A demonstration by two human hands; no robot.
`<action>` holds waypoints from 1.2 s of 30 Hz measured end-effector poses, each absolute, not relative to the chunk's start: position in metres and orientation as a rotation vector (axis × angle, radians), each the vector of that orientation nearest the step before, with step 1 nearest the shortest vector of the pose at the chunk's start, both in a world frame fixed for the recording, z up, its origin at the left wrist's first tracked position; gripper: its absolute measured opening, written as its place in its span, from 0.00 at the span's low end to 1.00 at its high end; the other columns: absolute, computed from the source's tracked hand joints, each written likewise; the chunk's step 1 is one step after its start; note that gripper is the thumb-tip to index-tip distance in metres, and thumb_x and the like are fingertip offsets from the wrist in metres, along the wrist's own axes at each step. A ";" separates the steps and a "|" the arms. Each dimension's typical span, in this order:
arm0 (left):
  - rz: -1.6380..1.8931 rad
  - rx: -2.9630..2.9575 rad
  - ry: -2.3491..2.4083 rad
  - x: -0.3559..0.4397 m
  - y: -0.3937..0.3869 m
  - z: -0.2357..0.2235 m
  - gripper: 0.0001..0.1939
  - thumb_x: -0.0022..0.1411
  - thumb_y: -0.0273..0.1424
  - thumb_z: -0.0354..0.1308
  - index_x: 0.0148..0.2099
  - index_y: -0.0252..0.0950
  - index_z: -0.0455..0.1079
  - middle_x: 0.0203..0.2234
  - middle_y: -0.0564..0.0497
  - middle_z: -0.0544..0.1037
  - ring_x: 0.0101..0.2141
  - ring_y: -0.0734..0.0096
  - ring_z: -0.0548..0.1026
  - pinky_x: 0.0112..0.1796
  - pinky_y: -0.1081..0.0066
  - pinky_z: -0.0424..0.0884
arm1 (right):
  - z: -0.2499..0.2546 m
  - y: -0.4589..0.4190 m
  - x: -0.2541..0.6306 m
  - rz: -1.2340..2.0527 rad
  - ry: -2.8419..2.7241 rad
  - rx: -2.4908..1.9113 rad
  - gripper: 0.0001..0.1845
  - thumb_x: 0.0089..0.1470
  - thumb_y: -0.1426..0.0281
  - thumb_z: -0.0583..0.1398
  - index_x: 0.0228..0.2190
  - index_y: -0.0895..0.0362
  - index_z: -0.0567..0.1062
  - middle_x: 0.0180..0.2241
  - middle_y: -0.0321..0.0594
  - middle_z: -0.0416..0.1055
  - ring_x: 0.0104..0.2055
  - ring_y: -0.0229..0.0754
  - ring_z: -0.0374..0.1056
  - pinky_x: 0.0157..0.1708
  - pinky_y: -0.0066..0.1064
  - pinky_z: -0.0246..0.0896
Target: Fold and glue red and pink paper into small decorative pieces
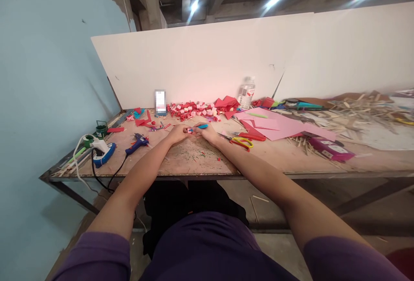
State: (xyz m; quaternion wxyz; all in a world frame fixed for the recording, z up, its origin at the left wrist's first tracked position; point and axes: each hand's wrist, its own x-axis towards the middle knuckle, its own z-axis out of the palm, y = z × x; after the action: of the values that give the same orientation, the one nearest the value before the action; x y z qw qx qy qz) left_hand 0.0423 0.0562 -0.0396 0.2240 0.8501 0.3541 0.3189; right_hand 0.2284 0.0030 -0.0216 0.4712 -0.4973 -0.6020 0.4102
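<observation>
Between the front and back edges of the worktop [174, 166], toward its left end, the left hand [179, 134] had its fingers clamped on a small pink piece [189, 131], while the right hand [208, 134] had its fingers closed around a blue pen-like tool [202, 126]; whether its tip touched the piece could not be told. The step in hand seemed to be working that piece with the tool, and the next move called, as I judged it, for a steady left pinch and small, controlled strokes from the right. Along the back edge lay a pile of red and pink blocks [190, 111]; a glue gun [137, 143] rested toward the front left corner.
</observation>
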 end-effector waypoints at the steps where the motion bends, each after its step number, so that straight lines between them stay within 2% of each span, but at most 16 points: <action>1: 0.877 2.344 0.977 0.042 0.056 -0.040 0.14 0.56 0.38 0.64 0.41 0.35 0.82 0.28 0.51 0.80 0.31 0.65 0.75 0.33 0.71 0.65 | -0.022 0.003 0.228 1.008 -1.475 -1.221 0.19 0.67 0.62 0.63 0.56 0.58 0.74 0.55 0.47 0.72 0.51 0.49 0.73 0.50 0.46 0.74; 14: 0.877 2.340 1.027 0.042 0.054 -0.037 0.15 0.55 0.37 0.65 0.43 0.35 0.83 0.28 0.50 0.81 0.32 0.62 0.75 0.35 0.70 0.66 | -0.022 0.002 0.226 1.030 -1.480 -1.228 0.19 0.67 0.62 0.63 0.55 0.58 0.74 0.55 0.47 0.72 0.51 0.49 0.73 0.49 0.46 0.74; 21: 0.870 2.345 1.015 0.042 0.055 -0.037 0.17 0.55 0.38 0.65 0.44 0.35 0.83 0.28 0.51 0.81 0.32 0.64 0.74 0.34 0.71 0.66 | -0.023 0.003 0.227 1.015 -1.467 -1.228 0.18 0.68 0.62 0.62 0.54 0.58 0.75 0.52 0.46 0.74 0.48 0.47 0.74 0.46 0.42 0.75; 23: 0.870 2.348 1.014 0.041 0.055 -0.037 0.16 0.55 0.38 0.65 0.43 0.35 0.83 0.28 0.51 0.80 0.32 0.65 0.74 0.34 0.71 0.66 | -0.024 0.004 0.228 1.015 -1.463 -1.220 0.15 0.68 0.63 0.62 0.51 0.59 0.76 0.49 0.45 0.75 0.44 0.44 0.75 0.43 0.39 0.76; 25: 0.870 2.351 1.015 0.041 0.056 -0.038 0.16 0.55 0.38 0.65 0.43 0.35 0.83 0.29 0.51 0.81 0.32 0.65 0.74 0.35 0.71 0.66 | -0.024 0.004 0.228 1.013 -1.455 -1.210 0.11 0.66 0.66 0.65 0.44 0.61 0.78 0.40 0.42 0.77 0.37 0.40 0.75 0.37 0.33 0.75; 29: 0.872 2.350 1.036 0.042 0.055 -0.037 0.15 0.54 0.36 0.65 0.43 0.36 0.83 0.31 0.51 0.81 0.33 0.64 0.75 0.36 0.70 0.66 | -0.024 0.001 0.228 0.994 -1.423 -1.172 0.06 0.55 0.72 0.70 0.31 0.60 0.78 0.24 0.37 0.75 0.27 0.37 0.73 0.27 0.25 0.71; 36: 0.874 2.346 1.072 0.043 0.050 -0.033 0.14 0.54 0.34 0.66 0.42 0.36 0.83 0.31 0.50 0.82 0.34 0.63 0.76 0.37 0.70 0.68 | -0.021 -0.001 0.227 0.972 -1.403 -1.150 0.08 0.48 0.71 0.72 0.27 0.59 0.79 0.23 0.37 0.76 0.25 0.38 0.72 0.24 0.24 0.70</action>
State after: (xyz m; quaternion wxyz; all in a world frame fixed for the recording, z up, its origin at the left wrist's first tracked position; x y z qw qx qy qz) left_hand 0.0431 0.0503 -0.0333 0.2077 0.8425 0.3852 0.3141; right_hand 0.2274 -0.0013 -0.0211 0.5159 -0.4786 -0.5840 0.4047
